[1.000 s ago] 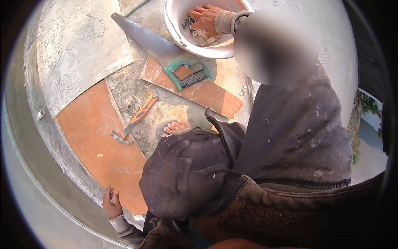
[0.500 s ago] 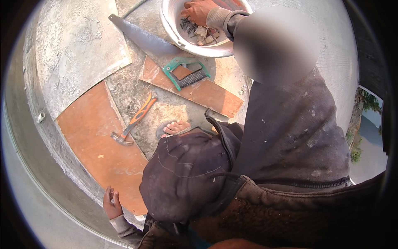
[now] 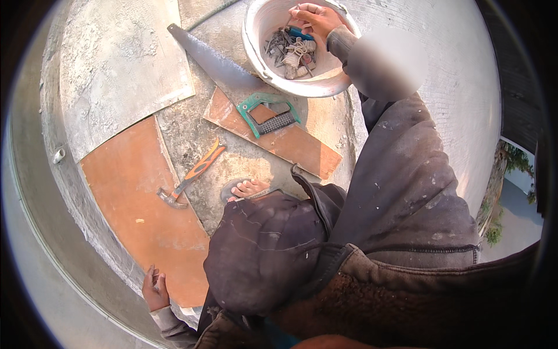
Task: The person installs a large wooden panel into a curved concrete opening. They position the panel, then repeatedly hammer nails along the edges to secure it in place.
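Observation:
My right hand (image 3: 317,22) is above a white bucket (image 3: 260,65), its fingers pinched on a thin, nail-like piece too small to identify surely. Inside the bucket lie dark nail-like bits, a bundle of pale string (image 3: 295,58) and a blue object (image 3: 300,34). At the lower left, my left hand (image 3: 155,291) hangs by the edge of an orange-brown board (image 3: 133,174), fingers loosely apart and holding nothing. A claw hammer (image 3: 197,168) with an orange and black handle rests with its head on that board. A handsaw (image 3: 218,61) with a green-rimmed handle lies across a narrower board (image 3: 314,152).
A large, dusty pale board (image 3: 125,64) lies at the upper left, next to the orange-brown one. My sandalled foot (image 3: 250,187) is on the rough concrete near the hammer. A raised concrete edge (image 3: 72,192) with a short pipe stub (image 3: 58,155) runs along the left.
My right hand has lifted from the bucket's contents toward its rim, with a thin piece between the fingers. The blue object now shows. The whole view has shifted slightly.

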Available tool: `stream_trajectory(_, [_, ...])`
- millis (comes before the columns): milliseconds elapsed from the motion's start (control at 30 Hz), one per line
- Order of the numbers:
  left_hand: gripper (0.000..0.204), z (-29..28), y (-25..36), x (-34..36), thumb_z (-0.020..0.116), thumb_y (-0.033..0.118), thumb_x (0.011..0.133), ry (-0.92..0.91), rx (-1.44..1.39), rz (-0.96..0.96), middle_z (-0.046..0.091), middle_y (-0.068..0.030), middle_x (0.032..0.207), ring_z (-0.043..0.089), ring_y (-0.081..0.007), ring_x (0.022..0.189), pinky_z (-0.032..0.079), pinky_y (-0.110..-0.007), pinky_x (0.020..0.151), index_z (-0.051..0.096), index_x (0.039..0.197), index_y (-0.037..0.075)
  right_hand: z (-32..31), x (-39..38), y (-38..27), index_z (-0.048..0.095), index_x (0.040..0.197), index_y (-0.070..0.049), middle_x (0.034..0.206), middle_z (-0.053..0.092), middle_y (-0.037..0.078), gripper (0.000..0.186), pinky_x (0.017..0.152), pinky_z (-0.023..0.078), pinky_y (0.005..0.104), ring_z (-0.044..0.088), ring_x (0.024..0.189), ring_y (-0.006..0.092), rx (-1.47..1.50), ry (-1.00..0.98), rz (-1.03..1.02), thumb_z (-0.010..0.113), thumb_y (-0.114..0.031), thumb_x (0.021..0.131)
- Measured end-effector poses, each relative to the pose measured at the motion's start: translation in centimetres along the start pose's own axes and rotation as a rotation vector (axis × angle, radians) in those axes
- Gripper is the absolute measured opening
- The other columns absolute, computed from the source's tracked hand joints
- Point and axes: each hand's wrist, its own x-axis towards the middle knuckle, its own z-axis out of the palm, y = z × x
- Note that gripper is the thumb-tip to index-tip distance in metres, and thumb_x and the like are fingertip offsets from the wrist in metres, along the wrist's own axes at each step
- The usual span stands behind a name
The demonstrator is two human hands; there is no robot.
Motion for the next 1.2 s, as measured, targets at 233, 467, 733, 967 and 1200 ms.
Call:
stream_trajectory(233, [0.036,0.2,2.8,2.5,0.068,0.011,0.090,0.011,0.047,0.215,0.068,-0.0192,0.102,0.068,-0.0285,0.089,0.054,-0.037,0.079,0.061,0.123,-0.004,0.8,-7.2,-4.3,0.061,0.108,-0.008,0.098,0.069,0.005,0.013,0.077,0.055,0.0268,0.065,0.084,0.0098,0.141,0.001,-0.213,0.063,-0.011,0.095])
stream_trajectory(467, [0.037,-1.2,11.2,6.1,0.074,0.009,0.085,0.153,-0.040,0.566,0.069,-0.0178,0.098,0.068,-0.0273,0.089,0.053,-0.036,0.079,0.064,0.118,-0.004,12.3,-14.5,-8.7,0.057,0.095,-0.005,0.099,0.069,0.012,0.013,0.072,0.054,0.0278,0.065,0.083,0.0161,0.418,-0.345,-0.052,0.068,-0.006,0.088])
stream_trajectory(733, [0.053,-2.7,17.6,8.8,0.059,0.031,0.100,0.333,-0.956,0.766,0.061,-0.0105,0.120,0.061,-0.0173,0.105,0.051,-0.032,0.090,0.049,0.138,-0.005,32.3,-27.0,-17.3,0.060,0.091,-0.005,0.093,0.069,0.009,0.016,0.065,0.054,0.0276,0.066,0.079,0.0138,0.284,-0.884,-0.073,0.074,-0.010,0.087])
stream_trajectory(967, [0.051,-5.2,11.8,6.2,0.053,0.030,0.103,0.566,-1.563,0.842,0.057,-0.0117,0.119,0.057,-0.0207,0.114,0.046,-0.035,0.100,0.046,0.136,-0.008,42.2,-35.5,-17.1,0.061,0.082,-0.006,0.082,0.065,0.005,0.021,0.052,0.052,0.0297,0.063,0.072,0.0124,0.060,-0.835,-0.284,0.078,-0.019,0.081])
stream_trajectory(1200, [0.049,-5.0,9.3,6.7,0.052,0.030,0.104,0.457,-1.775,0.776,0.055,-0.0090,0.112,0.055,-0.0188,0.108,0.044,-0.033,0.099,0.046,0.136,-0.007,45.7,-36.8,-13.8,0.066,0.083,-0.006,0.077,0.066,0.003,0.025,0.049,0.047,0.0262,0.060,0.062,0.0091,-0.244,-0.575,-0.450,0.075,-0.029,0.087])
